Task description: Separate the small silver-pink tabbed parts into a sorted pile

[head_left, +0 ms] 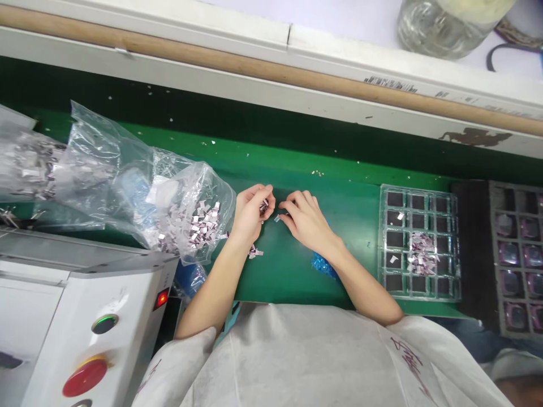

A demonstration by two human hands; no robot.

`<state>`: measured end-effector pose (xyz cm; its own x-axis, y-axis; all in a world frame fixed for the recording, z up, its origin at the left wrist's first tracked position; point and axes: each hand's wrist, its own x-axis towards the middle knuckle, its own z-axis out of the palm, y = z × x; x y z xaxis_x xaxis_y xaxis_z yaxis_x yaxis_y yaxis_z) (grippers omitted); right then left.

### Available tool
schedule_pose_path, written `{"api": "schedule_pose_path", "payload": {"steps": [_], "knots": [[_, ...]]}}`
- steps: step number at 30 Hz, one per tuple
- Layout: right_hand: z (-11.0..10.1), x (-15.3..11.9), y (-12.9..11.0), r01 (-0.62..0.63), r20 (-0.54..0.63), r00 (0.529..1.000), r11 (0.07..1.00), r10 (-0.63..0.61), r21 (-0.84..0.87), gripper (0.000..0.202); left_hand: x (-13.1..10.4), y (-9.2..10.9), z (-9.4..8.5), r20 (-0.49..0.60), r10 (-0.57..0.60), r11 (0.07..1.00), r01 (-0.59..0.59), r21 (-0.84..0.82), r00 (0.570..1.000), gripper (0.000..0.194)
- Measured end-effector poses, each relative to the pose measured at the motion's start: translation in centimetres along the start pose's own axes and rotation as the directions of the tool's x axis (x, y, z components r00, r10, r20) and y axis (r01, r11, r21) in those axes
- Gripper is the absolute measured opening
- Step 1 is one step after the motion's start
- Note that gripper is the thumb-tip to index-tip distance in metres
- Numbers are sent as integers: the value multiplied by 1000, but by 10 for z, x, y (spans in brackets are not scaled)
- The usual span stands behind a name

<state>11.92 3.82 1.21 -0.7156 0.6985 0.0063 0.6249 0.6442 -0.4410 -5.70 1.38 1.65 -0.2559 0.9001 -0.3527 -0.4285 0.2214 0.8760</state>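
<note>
Over the green mat (288,277), my left hand (251,210) is curled around several small silvery-brown metallic pieces (263,207). Beside it, my right hand (303,217) pinches one small flat piece with a pale blue tint (277,218) between thumb and fingers. The hands are close but apart. A few loose pieces (255,252) lie below my left wrist. Partly under my right forearm is a pile of small blue film bits (323,264). To the left, an open clear plastic bag (199,186) holds many similar pieces.
A clear compartment tray (419,291) stands at right, with a heap of pieces on it. Beyond it is a dark tray (494,265) with purple-rimmed items. A machine (127,294) with a red button (85,376) is at lower left. A white shelf (254,28) crosses the back, bearing a glass jar (441,25).
</note>
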Motion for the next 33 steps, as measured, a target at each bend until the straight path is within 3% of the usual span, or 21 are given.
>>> {"api": "schedule_pose_path", "payload": {"steps": [12,18,21,24,29,33], "knots": [[-6,-7,2,46,86,995,998,-44,-29,14,2,-3,-2,-5,21,999,-21,26,1000,39],[-10,-10,-3,-32,40,998,984,39,-174,25,0,-3,0,-9,17,998,-17,65,1000,41],[-10,-12,-4,-34,65,997,981,47,-190,17,0,-2,1,-15,12,997,-11,75,1000,42],[-6,-12,-4,-11,91,996,989,25,-148,9,0,-2,2,-14,9,996,-8,83,1000,43],[-4,-11,-5,53,91,995,997,-48,-59,17,1,-5,0,21,22,993,-24,117,1000,39],[-11,-10,1,21,-57,998,975,-9,222,17,0,-8,-3,98,9,983,-26,180,995,30]]}}
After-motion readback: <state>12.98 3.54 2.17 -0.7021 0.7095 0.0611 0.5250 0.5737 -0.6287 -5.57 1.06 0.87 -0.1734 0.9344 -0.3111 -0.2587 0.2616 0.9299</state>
